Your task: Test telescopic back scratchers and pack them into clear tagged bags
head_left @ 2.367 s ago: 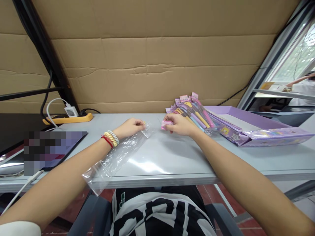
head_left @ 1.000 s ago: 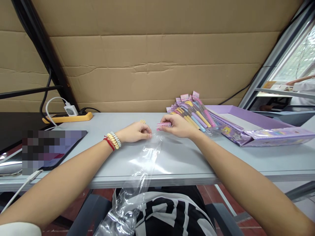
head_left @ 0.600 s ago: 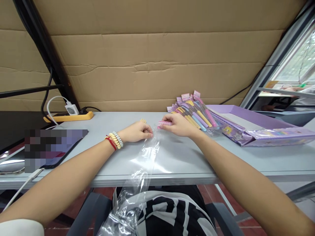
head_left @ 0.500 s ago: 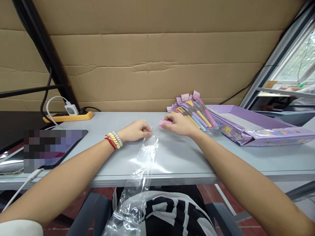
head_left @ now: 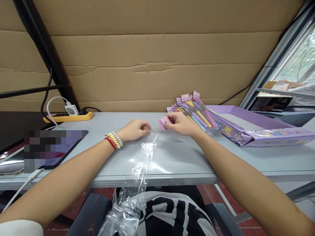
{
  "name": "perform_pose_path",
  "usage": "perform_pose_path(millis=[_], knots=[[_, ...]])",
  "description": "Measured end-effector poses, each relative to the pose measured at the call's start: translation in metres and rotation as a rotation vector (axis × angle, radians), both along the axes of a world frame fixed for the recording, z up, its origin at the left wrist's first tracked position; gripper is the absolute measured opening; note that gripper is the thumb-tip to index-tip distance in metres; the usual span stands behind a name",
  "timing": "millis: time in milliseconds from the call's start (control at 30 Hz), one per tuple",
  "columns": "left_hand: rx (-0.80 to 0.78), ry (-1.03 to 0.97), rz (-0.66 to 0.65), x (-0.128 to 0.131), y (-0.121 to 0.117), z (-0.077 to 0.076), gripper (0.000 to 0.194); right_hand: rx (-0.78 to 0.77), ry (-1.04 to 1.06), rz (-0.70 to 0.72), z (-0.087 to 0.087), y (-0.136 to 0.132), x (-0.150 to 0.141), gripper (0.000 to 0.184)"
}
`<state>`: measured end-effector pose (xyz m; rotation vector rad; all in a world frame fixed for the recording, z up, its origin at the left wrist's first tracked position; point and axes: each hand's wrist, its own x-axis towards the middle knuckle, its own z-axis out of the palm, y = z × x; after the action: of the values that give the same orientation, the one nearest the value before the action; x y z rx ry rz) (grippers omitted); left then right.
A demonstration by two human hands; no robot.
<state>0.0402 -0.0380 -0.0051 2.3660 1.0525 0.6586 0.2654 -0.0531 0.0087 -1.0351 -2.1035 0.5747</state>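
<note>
Nearest, the lower part of a long, crinkled clear plastic bag (head_left: 144,160) is drooping over the desk's front edge onto black-and-white patterned clothing (head_left: 164,209), its thin film probably being too limp to stay up unsupported. Its upper end is lying by the fingertips of the left hand (head_left: 137,130), whose thumb and forefinger are coming nearly together and appear to be pinching the film, perhaps to steady the bag's end. Yellow and grey coiled bracelets (head_left: 115,140) are circling that wrist.

Across a small gap over the pale grey smooth-topped desk (head_left: 182,160), the right hand (head_left: 180,124) is closing thumb and fingers on a small pink printed card (head_left: 164,122). It is gripping one side only, likely leaving the printed face and the opposite edge exposed. Whether anything is hanging from the card, I cannot tell.

To the left, a dark flat tablet (head_left: 71,144) is lying well apart from the hands, perhaps keeping the middle free.

Beyond the right hand, slim multicoloured sticks in clear wrappers (head_left: 195,114) are fanning out, their pink tops pointing away, and a shallow open purple box (head_left: 278,139) is sitting just beside them, presumably within easy reach. Behind everything, a brown creased cardboard panel (head_left: 157,49) is screening the desk.
</note>
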Motion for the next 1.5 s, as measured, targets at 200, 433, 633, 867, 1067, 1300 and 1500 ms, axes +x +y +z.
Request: perform_pose_path(millis=[200, 433, 633, 867, 1067, 1300, 1500], knots=[[0.010, -0.061, -0.048, -0.001, 0.001, 0.000, 0.013, 0.019, 0.044, -0.076, -0.003, 0.004, 0.001, 0.016], [-0.125, -0.161, -0.230, -0.002, 0.002, 0.001, 0.010, 0.029, 0.013, -0.094, -0.001, 0.004, 0.001, 0.017], [-0.210, -0.211, -0.183, -0.001, -0.001, 0.004, 0.006, 0.021, 0.015, -0.032, -0.001, 0.002, 0.002, 0.015], [-0.241, -0.215, 0.097, 0.002, -0.002, 0.006, 0.025, -0.036, 0.052, 0.110, 0.000, -0.004, -0.004, 0.020], [-0.236, -0.302, 0.031, 0.005, -0.005, 0.000, 0.046, -0.084, 0.059, 0.209, -0.010, -0.004, -0.021, 0.025], [-0.343, -0.318, -0.042, 0.004, -0.006, 0.000, 0.059, -0.152, 0.111, 0.078, -0.010, 0.001, -0.016, 0.024], [-0.370, -0.297, -0.092, 0.002, -0.006, 0.002, 0.067, -0.169, 0.176, 0.024, -0.004, -0.001, -0.015, 0.021]])
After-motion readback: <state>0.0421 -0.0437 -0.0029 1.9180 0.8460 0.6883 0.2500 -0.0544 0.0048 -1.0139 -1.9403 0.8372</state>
